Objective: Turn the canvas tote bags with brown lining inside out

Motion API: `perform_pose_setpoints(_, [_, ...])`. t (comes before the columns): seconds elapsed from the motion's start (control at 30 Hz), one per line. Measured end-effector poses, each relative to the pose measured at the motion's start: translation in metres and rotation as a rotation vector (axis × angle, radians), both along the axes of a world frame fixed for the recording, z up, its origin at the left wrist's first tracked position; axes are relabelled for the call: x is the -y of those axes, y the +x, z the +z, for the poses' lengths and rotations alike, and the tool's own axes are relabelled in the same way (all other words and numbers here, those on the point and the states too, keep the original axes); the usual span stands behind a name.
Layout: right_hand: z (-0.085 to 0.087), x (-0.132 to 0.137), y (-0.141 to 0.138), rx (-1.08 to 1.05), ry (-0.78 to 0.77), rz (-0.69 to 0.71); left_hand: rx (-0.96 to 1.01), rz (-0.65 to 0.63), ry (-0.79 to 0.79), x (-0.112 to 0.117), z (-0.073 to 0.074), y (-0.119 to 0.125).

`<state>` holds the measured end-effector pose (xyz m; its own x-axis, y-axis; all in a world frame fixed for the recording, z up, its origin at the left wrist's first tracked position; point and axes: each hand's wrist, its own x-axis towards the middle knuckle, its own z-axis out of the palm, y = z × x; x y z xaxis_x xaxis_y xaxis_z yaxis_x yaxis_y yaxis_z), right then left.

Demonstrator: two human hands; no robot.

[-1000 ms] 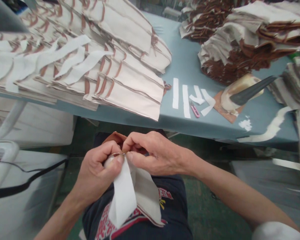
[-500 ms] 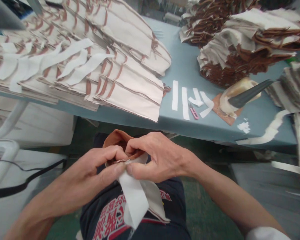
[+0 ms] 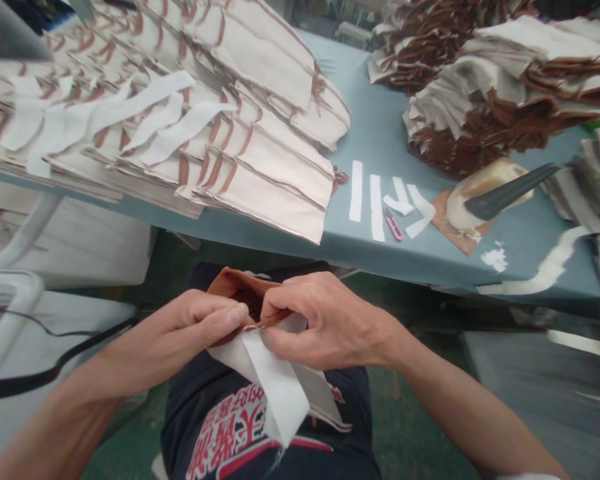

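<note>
Over my lap, both hands grip the edge of a cream fabric piece with a brown lining. My left hand is closed, thumb on top, pinching the edge on the left. Close beside it, my right hand pinches the same edge, fingers curled over the brown lining. A white strip hangs down from between the hands over the fabric, its lower end loose and frayed. The fingertips hide how strip and edge meet.
Beyond my lap is a blue-grey table. Rows of cream fabric pieces cover its left side, and brown-and-cream stacks stand at the right. White strips, a pink cutter and a glue container with a dark handle lie near the front edge.
My left thumb has lifted off the strip's top and shifted left along the edge. More of the fabric shows below my left hand. My right hand keeps its pinch.
</note>
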<state>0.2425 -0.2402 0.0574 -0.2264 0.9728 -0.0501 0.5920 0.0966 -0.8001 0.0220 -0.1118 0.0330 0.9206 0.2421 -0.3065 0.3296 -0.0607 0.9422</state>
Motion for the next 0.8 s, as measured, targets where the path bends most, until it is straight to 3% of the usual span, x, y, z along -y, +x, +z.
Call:
perform_pose_setpoints(0.07, [-0.001, 0.001, 0.000, -0.009, 0.042, 0.007, -0.001, -0.057, -0.159, -0.002, -0.002, 0.006])
perform_pose_setpoints(0.13, [-0.001, 0.002, 0.001, -0.018, 0.063, 0.007, 0.015, -0.075, -0.194, 0.001, -0.001, 0.009])
perform_pose_setpoints(0.3, [-0.005, 0.006, 0.004, -0.070, 0.079, -0.017, 0.109, -0.014, 0.228, 0.016, 0.003, 0.001])
perform_pose_setpoints(0.47, [-0.015, 0.006, 0.003, -0.132, 0.074, -0.042, 0.215, 0.024, 0.576, 0.028, -0.006, -0.005])
perform_pose_setpoints(0.7, [0.004, 0.003, 0.005, -0.300, -0.151, 0.027, 0.329, 0.021, 0.595, 0.032, -0.001, 0.004])
perform_pose_setpoints(0.8, [0.006, 0.001, 0.003, -0.309, -0.163, -0.004, 0.339, 0.025, 0.586, 0.030, -0.002, 0.003])
